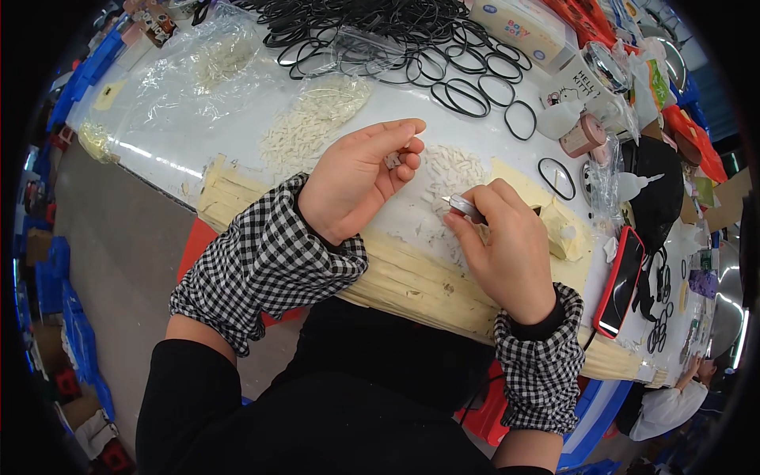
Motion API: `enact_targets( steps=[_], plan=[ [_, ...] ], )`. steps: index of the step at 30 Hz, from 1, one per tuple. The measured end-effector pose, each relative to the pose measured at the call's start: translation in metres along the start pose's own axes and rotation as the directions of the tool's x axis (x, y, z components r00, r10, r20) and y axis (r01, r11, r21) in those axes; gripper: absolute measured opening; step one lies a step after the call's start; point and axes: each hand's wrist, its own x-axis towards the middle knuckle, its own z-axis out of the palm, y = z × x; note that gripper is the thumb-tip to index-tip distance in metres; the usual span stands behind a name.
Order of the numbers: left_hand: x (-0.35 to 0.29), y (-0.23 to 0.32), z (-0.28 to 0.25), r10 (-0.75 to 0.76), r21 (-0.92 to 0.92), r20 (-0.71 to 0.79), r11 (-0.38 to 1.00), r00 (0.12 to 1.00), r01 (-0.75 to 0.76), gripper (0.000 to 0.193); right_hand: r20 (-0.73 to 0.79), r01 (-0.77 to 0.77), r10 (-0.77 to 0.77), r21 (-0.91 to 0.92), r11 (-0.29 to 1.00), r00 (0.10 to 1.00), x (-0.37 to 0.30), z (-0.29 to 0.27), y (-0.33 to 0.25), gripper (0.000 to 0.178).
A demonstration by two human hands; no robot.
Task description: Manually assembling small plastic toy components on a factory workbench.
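Pinching one metal cutter (465,207) with your right fingers (485,197), you're curling your left fingers (389,141) around pale pieces (393,161); two white heaps (294,133) are lying at eleven and one o'clock on the surface (170,161), grey floor (142,229) at nine.

There's a short silver tool (466,209), thin tip pointing left, near the table's (484,133) front edge, with small white bits (453,168) lying loosely heaped close by.

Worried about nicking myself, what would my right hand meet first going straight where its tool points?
Probably your left hand, though depth is unclear: the silver tool in your right hand might brush the white pieces first.
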Motion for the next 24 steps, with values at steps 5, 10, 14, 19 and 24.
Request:
enact_targets(
  steps=[5,10,14,19,24],
  plan=[
    [0.002,-0.001,-0.002,-0.037,-0.066,0.02,0.997,0.999,0.038,0.021,0.07,0.013,-0.008,-0.067,0.998,0.998,-0.003,0.001,0.001,0.014],
    [0.0,0.0,0.002,-0.055,0.063,0.056,0.997,0.997,0.051,0.021,0.029,0.039,-0.037,-0.101,0.994,0.999,-0.004,0.008,0.0,0.013],
    [-0.004,0.004,0.01,-0.203,0.262,0.134,0.951,0.97,0.163,0.022,-0.229,0.066,-0.067,-0.013,0.998,0.971,0.004,0.003,-0.001,0.016],
    [-0.003,-0.001,0.004,-0.243,0.303,0.292,0.941,0.925,0.152,0.025,-0.303,0.173,-0.169,-0.012,0.985,0.938,0.005,0.005,-0.004,0.023],
    [-0.003,0.001,0.007,-0.226,0.26,0.295,0.954,0.928,0.149,0.022,-0.352,0.219,-0.178,0.08,0.972,0.919,0.005,0.006,-0.003,0.025]
  ],
)
